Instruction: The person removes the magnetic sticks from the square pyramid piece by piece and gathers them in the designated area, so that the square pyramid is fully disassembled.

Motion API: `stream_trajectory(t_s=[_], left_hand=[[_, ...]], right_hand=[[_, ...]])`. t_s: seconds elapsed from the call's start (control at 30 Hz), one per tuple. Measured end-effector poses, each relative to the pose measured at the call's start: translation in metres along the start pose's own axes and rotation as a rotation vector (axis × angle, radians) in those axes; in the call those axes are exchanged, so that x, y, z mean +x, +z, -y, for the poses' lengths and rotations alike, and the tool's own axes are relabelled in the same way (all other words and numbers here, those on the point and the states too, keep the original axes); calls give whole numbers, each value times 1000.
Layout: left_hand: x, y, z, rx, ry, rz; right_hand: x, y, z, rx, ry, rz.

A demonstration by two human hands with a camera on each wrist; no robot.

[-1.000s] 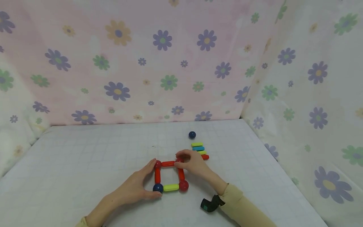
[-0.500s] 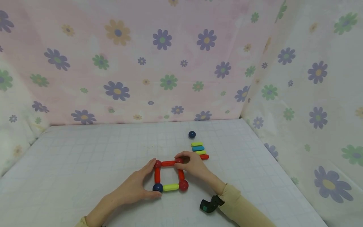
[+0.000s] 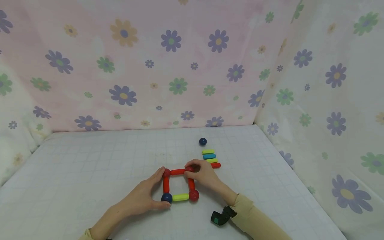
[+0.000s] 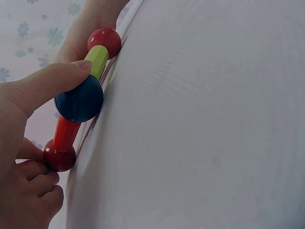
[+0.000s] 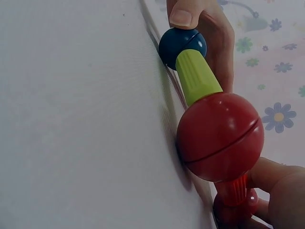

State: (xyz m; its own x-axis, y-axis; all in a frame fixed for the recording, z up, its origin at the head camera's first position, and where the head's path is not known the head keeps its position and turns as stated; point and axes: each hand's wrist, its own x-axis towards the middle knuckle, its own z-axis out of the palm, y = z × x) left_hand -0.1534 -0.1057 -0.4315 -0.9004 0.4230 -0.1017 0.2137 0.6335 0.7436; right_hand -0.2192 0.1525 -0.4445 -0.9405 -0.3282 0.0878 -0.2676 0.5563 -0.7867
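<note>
Square frame [image 3: 180,197]: two-handed grip.
Left hand [image 3: 145,196], fingers wide, spans blue ball [image 3: 166,198] to far-left red ball [image 3: 167,172]; right hand [image 3: 205,173] pinches far-right red ball [image 3: 189,169].

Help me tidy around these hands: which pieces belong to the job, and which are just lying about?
In the job, a square between left hand and right hand:
three red balls
navy corner ball
three red rods
yellow-green rod

Lying about, perhaps spares:
loose navy ball
four loose rods in a row
</note>
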Motion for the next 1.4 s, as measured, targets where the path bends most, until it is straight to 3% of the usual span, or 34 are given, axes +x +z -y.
stream_trajectory(t_s=[0.37, 0.57, 0.8, 1.07, 1.4], left_hand=[[1, 0, -1, -3, -14, 3], [1, 1, -1, -7, -10, 12], [1, 1, 1, 5, -17, 12], [1, 0, -2, 2, -24, 7], [1, -1, -3, 4, -17, 7]], right_hand=[[1, -2, -1, -8, 25, -24], [-1, -11, -3, -14, 44, 61], [-9, -25, -8, -36, 1, 129], [-10, -22, -15, 19, -5, 108], [-13, -18, -15, 3, -54, 71]])
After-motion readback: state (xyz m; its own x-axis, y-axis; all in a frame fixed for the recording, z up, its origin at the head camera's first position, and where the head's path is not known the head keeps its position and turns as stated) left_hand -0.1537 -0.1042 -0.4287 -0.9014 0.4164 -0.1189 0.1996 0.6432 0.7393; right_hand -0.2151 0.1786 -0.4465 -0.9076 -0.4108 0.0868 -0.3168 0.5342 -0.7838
